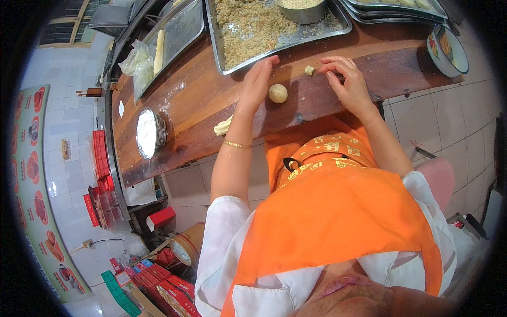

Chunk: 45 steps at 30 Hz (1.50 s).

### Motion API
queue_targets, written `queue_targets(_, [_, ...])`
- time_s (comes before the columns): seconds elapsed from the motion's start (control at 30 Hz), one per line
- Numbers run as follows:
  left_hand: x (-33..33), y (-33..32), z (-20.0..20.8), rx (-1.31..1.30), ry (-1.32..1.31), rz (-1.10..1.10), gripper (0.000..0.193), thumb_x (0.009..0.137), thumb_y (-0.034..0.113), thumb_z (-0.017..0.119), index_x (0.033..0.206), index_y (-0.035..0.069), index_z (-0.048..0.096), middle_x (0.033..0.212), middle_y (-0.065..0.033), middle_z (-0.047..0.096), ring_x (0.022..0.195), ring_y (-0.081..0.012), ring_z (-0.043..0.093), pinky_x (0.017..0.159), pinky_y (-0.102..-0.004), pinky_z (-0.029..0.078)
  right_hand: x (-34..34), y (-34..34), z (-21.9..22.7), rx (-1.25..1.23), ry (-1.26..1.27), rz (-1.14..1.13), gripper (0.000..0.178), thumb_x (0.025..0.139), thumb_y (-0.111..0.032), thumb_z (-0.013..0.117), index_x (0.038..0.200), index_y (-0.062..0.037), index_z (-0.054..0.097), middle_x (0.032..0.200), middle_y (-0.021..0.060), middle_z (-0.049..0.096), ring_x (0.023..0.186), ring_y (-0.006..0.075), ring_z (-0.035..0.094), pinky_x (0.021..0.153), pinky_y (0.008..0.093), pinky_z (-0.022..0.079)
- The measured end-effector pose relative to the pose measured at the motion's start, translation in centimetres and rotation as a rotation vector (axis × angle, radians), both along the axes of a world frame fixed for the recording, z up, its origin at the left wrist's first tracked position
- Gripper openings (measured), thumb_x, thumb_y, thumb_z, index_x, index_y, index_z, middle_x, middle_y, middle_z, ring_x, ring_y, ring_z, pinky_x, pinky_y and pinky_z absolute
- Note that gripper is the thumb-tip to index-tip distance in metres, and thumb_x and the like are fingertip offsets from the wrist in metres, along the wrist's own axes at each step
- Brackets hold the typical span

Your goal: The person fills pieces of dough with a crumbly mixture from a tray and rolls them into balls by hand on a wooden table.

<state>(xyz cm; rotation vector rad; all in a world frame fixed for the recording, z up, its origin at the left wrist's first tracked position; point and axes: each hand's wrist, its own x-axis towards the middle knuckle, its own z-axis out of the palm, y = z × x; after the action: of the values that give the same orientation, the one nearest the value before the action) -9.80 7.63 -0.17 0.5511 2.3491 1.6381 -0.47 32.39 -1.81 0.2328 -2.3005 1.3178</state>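
A round ball of dough (278, 93) sits on the wooden table between my hands. My left hand (259, 80) is held on edge just left of the ball, fingers stretched out beside the tray's near edge and holding nothing. On the right, my right hand (346, 82) has its fingers loosely curved and its thumb apart. A small scrap of dough (309, 70) lies just off its fingertips; whether they touch is hard to tell. Partly hidden behind my left forearm is a pale strip of dough (223, 126) near the table's front edge.
A metal tray of crumbly filling (248, 31) holds a round pan (303, 11) at the back. To the left are a bowl of white flour (148, 133), another tray (182, 31) with a dough roll (159, 52), and a plastic bag (138, 66). An enamel basin (447, 51) stands far right.
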Motion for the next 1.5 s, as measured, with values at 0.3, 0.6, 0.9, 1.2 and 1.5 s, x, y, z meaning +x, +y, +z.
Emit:
queue_targets(0.3, [-1.1, 3.1, -0.4, -0.637, 0.529, -0.247, 0.044, 0.104, 0.030, 0.042, 0.138, 0.004, 0.052, 0.135, -0.0202, 0.057, 0.127, -0.0377, 0.050, 0.107, -0.0448, 0.037, 0.3, 1.3, -1.7, -0.020, 0.004, -0.007, 0.010, 0.088, -0.005, 0.060, 0.095, -0.0043, 0.068, 0.113, 0.0095, 0.069, 0.110, 0.0308, 0.061, 0.095, 0.0401, 0.047])
queue_targets(0.6, [-0.5, 3.4, -0.9, -0.782, 0.555, -0.310, 0.052, 0.103, 0.033, 0.044, 0.150, 0.013, 0.038, 0.147, -0.0170, 0.047, 0.137, -0.0345, 0.042, 0.112, -0.0514, 0.028, 0.6, 1.3, -0.8, -0.123, 0.008, -0.019, 0.011, 0.087, -0.002, 0.062, 0.095, -0.0035, 0.068, 0.111, 0.0091, 0.070, 0.108, 0.0289, 0.062, 0.093, 0.0379, 0.049])
queue_targets(0.9, [-0.3, 3.6, -1.5, -0.827, 0.613, -0.278, 0.054, 0.102, 0.034, 0.048, 0.151, 0.016, 0.038, 0.148, -0.0150, 0.046, 0.137, -0.0334, 0.042, 0.113, -0.0532, 0.027, 1.0, 1.6, 0.3, -0.113, 0.064, -0.039, 0.010, 0.087, -0.002, 0.062, 0.095, -0.0032, 0.068, 0.111, 0.0090, 0.069, 0.108, 0.0286, 0.062, 0.092, 0.0366, 0.049])
queue_targets(1.2, [-1.6, 1.0, -1.6, -0.242, 0.318, -0.138, 0.049, 0.107, 0.037, 0.036, 0.140, 0.005, 0.052, 0.134, -0.0153, 0.059, 0.122, -0.0253, 0.055, 0.103, -0.0359, 0.040, 2.9, 2.1, 2.0, -0.051, 0.028, -0.036, 0.010, 0.088, -0.002, 0.061, 0.094, -0.0042, 0.068, 0.111, 0.0086, 0.069, 0.107, 0.0283, 0.062, 0.089, 0.0364, 0.050])
queue_targets(1.5, [-1.2, 3.9, 1.4, -0.228, 0.337, -0.251, 0.047, 0.105, 0.034, 0.042, 0.130, -0.002, 0.058, 0.125, -0.0229, 0.063, 0.119, -0.0387, 0.058, 0.103, -0.0402, 0.044, 2.9, 0.8, 1.1, 0.005, 0.004, -0.008, 0.010, 0.089, -0.002, 0.061, 0.095, -0.0042, 0.068, 0.112, 0.0089, 0.069, 0.107, 0.0286, 0.061, 0.088, 0.0362, 0.050])
